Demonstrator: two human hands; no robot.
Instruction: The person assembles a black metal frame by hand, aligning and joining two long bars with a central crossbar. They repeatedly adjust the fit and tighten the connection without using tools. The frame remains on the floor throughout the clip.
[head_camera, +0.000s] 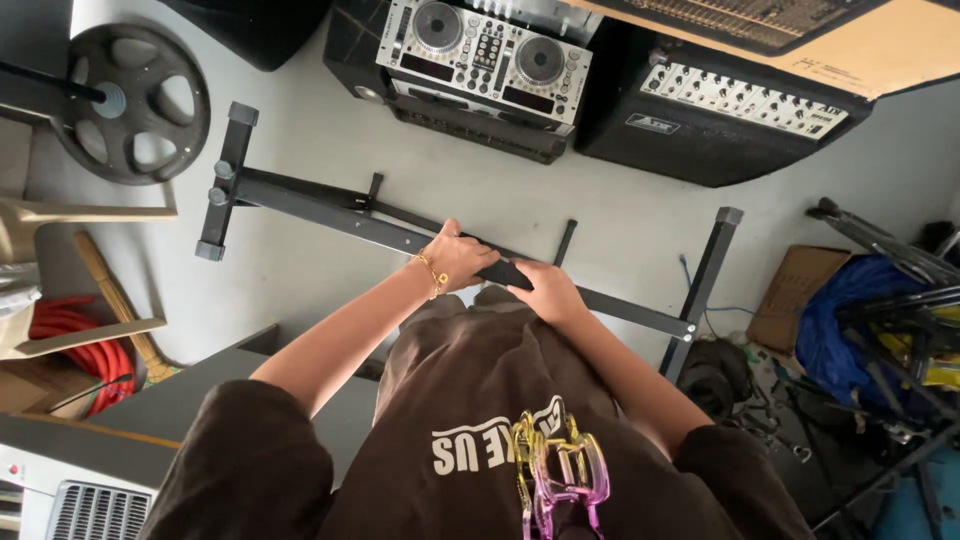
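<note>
A black metal folding stand (330, 215) lies collapsed on the pale floor, its long bars running from upper left to lower right. My left hand (455, 258), with a gold bracelet on the wrist, grips the middle of the bars. My right hand (548, 290) rests closed over the same bars just to the right. Both arms reach down from my brown shirt (480, 400). A yellow and pink hair claw clip (558, 470) hangs at my chest.
A silver DJ controller (485, 55) and a black mixer amplifier (720, 110) stand beyond the stand. A dark reel (130, 100) is at upper left, red hose (75, 345) at left, a blue bag with tripods (870, 330) at right, a cardboard box (790, 295).
</note>
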